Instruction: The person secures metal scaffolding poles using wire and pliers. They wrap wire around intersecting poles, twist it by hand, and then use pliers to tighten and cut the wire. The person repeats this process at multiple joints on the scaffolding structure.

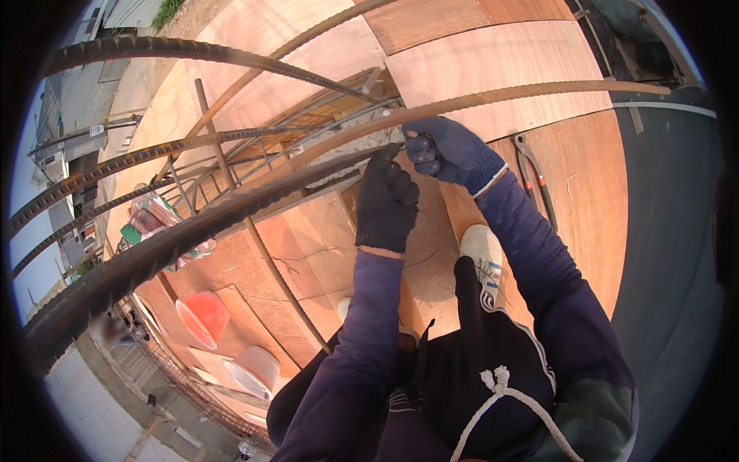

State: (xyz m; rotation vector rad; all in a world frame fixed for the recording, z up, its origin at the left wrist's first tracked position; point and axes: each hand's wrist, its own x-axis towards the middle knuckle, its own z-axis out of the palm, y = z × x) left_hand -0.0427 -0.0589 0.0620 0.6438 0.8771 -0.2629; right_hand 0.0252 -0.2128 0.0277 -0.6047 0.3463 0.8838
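Both my hands wear dark work gloves and meet above a gap in the plywood. My left hand is closed, its thumb and forefinger pinched beside the far end of a thick ribbed rebar. Just to its right, my right hand has its fingers curled in. Whatever either hand pinches is too small to make out. A rusty rebar crosses just beyond the knuckles of the right hand. Pincers with red and black handles lie on the plywood right of my right forearm.
Several long rebars slant across the left. Plywood sheets form the deck around my shoes. An orange-red bucket and a pale bucket lie lower left. Beyond a rebar sits a bundled plastic bag. Dark sheeting borders the right.
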